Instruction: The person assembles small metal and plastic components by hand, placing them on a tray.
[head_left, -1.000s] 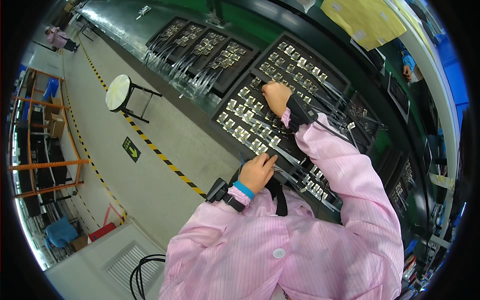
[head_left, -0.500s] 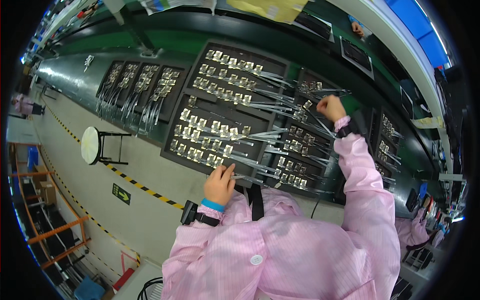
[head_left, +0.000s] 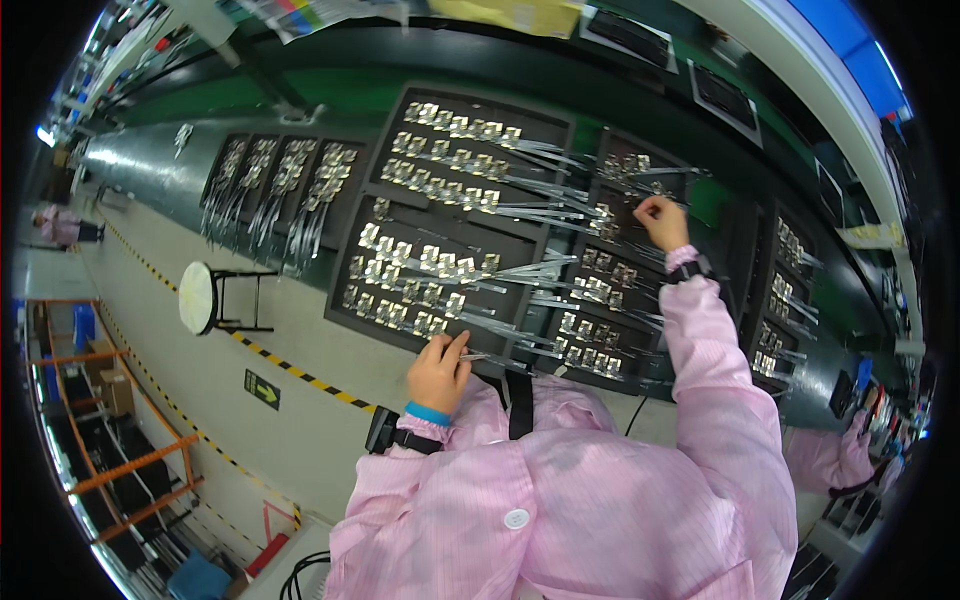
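Green desk (head_left: 330, 100) carries black trays (head_left: 440, 270) of small metal parts. Her left hand (head_left: 438, 372) pinches a thin metal strip (head_left: 490, 357) at the near tray's edge; right hand (head_left: 662, 222) grips parts on a farther tray (head_left: 625, 190).

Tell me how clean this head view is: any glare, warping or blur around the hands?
Head view: strong fisheye bend, so the green bench and floor stripes curve toward the dark rim. Bright even light; the metal parts in the black tray glint, without washing out. Left hand and right hand are sharp; detail smears near the edges.
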